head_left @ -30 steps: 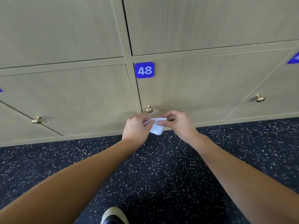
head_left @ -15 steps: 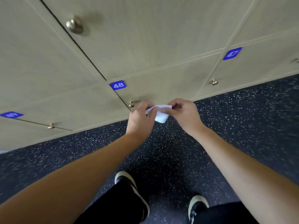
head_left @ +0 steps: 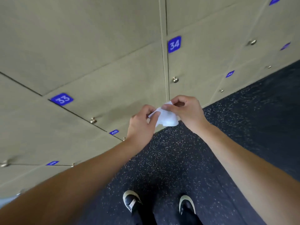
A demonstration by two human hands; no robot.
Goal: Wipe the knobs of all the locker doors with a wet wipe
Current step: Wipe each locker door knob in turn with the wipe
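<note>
White wet wipe (head_left: 165,118), crumpled, pinched between left hand (head_left: 142,124) and right hand (head_left: 186,111), held off the locker doors (head_left: 113,75). Since 0.5 s ago: view raised; plates 33, 34 visible.

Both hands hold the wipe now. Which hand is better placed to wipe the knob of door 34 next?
Probably the right hand. It pinches the wipe at its top and sits just below the knob of door 34; the left hand is lower and farther left.
</note>
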